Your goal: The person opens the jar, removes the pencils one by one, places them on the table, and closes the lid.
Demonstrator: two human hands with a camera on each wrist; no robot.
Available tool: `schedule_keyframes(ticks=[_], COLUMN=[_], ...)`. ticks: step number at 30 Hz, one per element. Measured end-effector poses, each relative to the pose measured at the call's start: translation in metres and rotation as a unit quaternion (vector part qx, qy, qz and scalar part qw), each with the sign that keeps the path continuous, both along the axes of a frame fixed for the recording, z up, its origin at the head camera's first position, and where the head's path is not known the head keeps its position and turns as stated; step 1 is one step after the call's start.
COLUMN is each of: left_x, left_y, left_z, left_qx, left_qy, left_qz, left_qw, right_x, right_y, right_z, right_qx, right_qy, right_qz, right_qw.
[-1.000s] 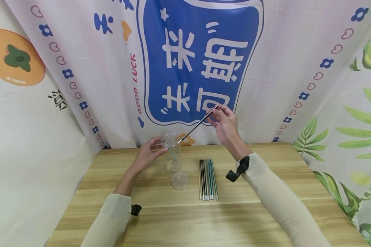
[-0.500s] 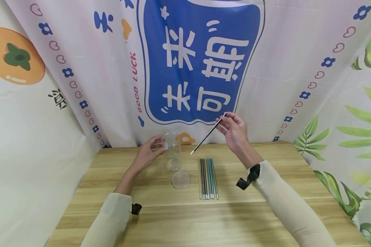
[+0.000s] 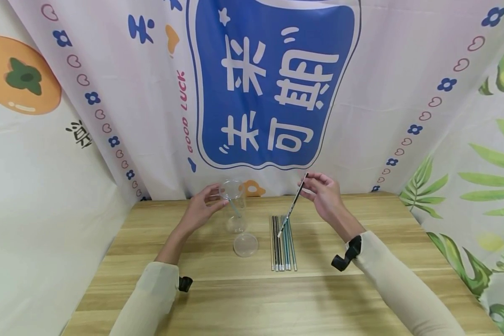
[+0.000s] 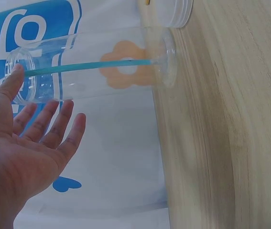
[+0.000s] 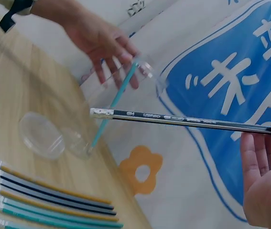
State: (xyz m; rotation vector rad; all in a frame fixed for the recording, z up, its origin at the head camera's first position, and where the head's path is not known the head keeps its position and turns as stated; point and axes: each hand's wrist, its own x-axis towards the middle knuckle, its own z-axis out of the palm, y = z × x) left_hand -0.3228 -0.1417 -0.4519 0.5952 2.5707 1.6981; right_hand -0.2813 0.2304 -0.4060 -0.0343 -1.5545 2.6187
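Note:
My left hand (image 3: 199,212) holds a clear cylindrical jar (image 3: 241,205) near its rim, thumb on the near side. The jar stands upright, uncapped, with one teal pencil (image 4: 87,67) leaning inside. My right hand (image 3: 328,198) pinches a black-and-silver striped pencil (image 5: 183,121) by its dark end. That pencil slants down and left, its white eraser end lowest, in front of a row of pencils (image 3: 282,247) in the head view. Whether it touches them cannot be told. The row has black-striped, yellowish and teal pencils, erasers toward me.
A round clear lid (image 3: 245,245) lies on the wooden table (image 3: 218,298) in front of the jar, left of the pencil row. A printed curtain (image 3: 344,154) hangs along the table's back edge, with patterned cloth at both sides.
My right hand has moved right and down with the striped pencil, away from the jar's rim to above the row. The pencil hangs more steeply. My left hand and the jar have stayed put.

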Motion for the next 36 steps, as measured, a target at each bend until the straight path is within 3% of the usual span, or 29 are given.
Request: schedule_keyframes(ticks=[9,16,36], left_x=[-0.002,-0.001,-0.002], left_y=[-0.001,-0.001,-0.002], left_z=[-0.001,-0.001,-0.002], left_qx=[-0.003,-0.003,0.001], left_qy=[0.005,0.005,-0.002], left_qz=[0.000,0.000,-0.004], left_qw=[1.0000,1.0000,1.0000], right_x=[0.000,0.001,-0.002], right_y=[0.013,0.020,0.021], right_z=[-0.023,-0.042,-0.091], right_qx=[0.081,0.143,0.232], right_qy=[-0.033,-0.063,-0.116], right_qz=[0.026,0.050,0.059], right_qw=[0.9958,0.9864,0.9640])
